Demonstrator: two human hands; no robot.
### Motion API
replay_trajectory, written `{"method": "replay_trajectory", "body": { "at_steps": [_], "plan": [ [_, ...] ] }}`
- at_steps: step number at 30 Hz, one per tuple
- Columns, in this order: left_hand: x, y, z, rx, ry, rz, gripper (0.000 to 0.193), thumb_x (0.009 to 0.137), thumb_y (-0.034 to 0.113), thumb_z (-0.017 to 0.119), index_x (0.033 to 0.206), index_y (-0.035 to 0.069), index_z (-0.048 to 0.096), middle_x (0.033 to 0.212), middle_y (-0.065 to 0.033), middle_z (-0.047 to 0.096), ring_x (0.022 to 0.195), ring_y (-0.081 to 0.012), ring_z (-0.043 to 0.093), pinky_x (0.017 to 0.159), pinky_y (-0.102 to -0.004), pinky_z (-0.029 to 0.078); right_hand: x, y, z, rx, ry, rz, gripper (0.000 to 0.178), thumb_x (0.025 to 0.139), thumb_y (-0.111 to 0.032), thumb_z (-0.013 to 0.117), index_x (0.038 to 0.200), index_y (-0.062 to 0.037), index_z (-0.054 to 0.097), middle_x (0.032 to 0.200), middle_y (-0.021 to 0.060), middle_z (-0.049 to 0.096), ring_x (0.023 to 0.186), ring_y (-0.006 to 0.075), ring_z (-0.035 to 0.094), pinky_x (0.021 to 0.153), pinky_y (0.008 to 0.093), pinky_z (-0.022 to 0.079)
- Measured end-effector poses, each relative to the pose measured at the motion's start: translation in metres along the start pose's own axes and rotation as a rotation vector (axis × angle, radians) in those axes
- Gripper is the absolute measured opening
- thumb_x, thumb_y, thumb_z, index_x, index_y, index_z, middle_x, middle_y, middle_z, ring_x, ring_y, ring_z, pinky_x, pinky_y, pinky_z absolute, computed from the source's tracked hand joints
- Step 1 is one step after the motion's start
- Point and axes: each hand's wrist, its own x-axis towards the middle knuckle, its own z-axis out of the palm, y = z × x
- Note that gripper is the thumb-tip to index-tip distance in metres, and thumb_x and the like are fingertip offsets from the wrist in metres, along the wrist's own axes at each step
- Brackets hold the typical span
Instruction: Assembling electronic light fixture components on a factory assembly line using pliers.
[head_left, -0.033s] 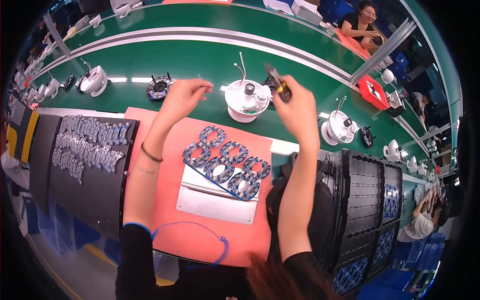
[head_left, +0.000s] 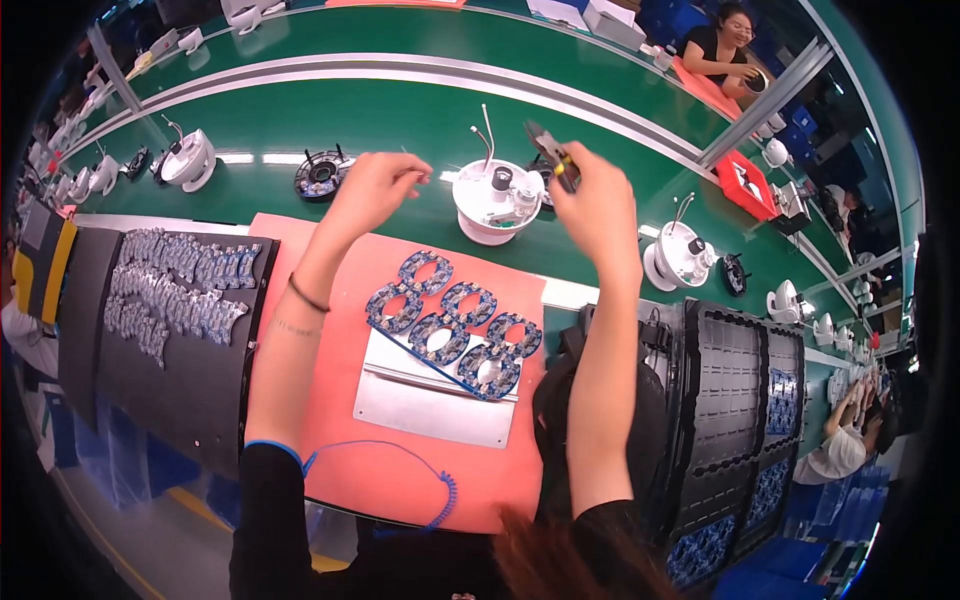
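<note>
The white camera housing point(head_left: 480, 203) stands on the green surface point(head_left: 330, 110), between both hands and apart from them, two wires point(head_left: 489, 138) rising from it. The right hand point(head_left: 600, 205) has its grip wrapped around pliers point(head_left: 548, 147); the left hand point(head_left: 375, 190) pinches what seems a thin strand point(head_left: 405, 150). This looks like wire work, and the next move probably calls for careful aim. Nearer the body, blue circuit boards point(head_left: 437, 341) rest above a pink mat point(head_left: 330, 400).

Housing point(head_left: 482, 226) — behind circuit boards point(head_left: 455, 319)

Both arms point(head_left: 602, 400) reach forward, the left hand point(head_left: 378, 190) pinched together, the right hand point(head_left: 598, 210) curled tightly.
</note>
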Motion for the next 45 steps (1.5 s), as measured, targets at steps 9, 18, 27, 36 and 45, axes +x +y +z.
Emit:
{"method": "replay_trajectory", "body": {
  "at_steps": [9, 18, 27, 36, 45],
  "plan": [
    [0.070, -0.030, 0.046, -0.024, -0.182, -0.217, 0.015, 0.088, 0.006, 0.064, 0.092, -0.007, 0.073, 0.080, -0.0136, 0.074, 0.072, -0.0172, 0.073, 0.068, -0.0281, 0.057, 0.069, 0.060, 0.046, -0.726, -0.200, -0.626, 0.024, 0.074, -0.007, 0.069, 0.096, -0.0173, 0.071, 0.091, 0.0035, 0.067, 0.100, 0.0216, 0.063, 0.089, 0.0355, 0.044],
    [0.091, -0.039, 0.068, -0.214, -0.251, -0.230, 0.014, 0.086, 0.006, 0.070, 0.091, -0.006, 0.073, 0.080, -0.0128, 0.074, 0.073, -0.0170, 0.074, 0.067, -0.0252, 0.058, 0.074, 0.058, 0.056, -0.835, -0.319, -0.827, 0.016, 0.078, -0.011, 0.067, 0.093, -0.0186, 0.070, 0.089, 0.0015, 0.064, 0.099, 0.0197, 0.061, 0.090, 0.0333, 0.043],
    [0.096, -0.022, 0.083, -0.116, -0.270, -0.173, 0.015, 0.086, 0.010, 0.071, 0.087, -0.004, 0.072, 0.077, -0.0109, 0.074, 0.070, -0.0166, 0.074, 0.067, -0.0263, 0.057, 0.071, 0.066, 0.057, -0.906, -0.391, -0.794, 0.008, 0.077, -0.014, 0.068, 0.071, -0.0178, 0.071, 0.072, 0.0016, 0.068, 0.077, 0.0217, 0.070, 0.070, 0.0335, 0.052],
    [0.044, 0.057, 0.027, -0.168, -0.024, 0.087, 0.017, 0.089, 0.014, 0.066, 0.089, -0.001, 0.073, 0.074, -0.0096, 0.074, 0.069, -0.0153, 0.073, 0.067, -0.0272, 0.056, 0.046, 0.073, 0.013, -0.733, -0.088, -0.548, 0.013, 0.079, -0.012, 0.064, 0.091, -0.0091, 0.071, 0.080, 0.0115, 0.068, 0.077, 0.0285, 0.069, 0.069, 0.0419, 0.055],
    [-0.290, 0.180, -0.166, 0.162, -0.133, 0.077, 0.007, 0.089, -0.002, 0.065, 0.085, -0.007, 0.068, 0.075, -0.0109, 0.069, 0.068, -0.0164, 0.071, 0.063, -0.0248, 0.056, -0.034, -0.023, -0.081, 0.027, 0.381, -0.353, 0.029, 0.091, -0.016, 0.071, 0.119, -0.0115, 0.071, 0.109, 0.0073, 0.074, 0.091, 0.0148, 0.069, 0.083, 0.0275, 0.052]
  ]
}}
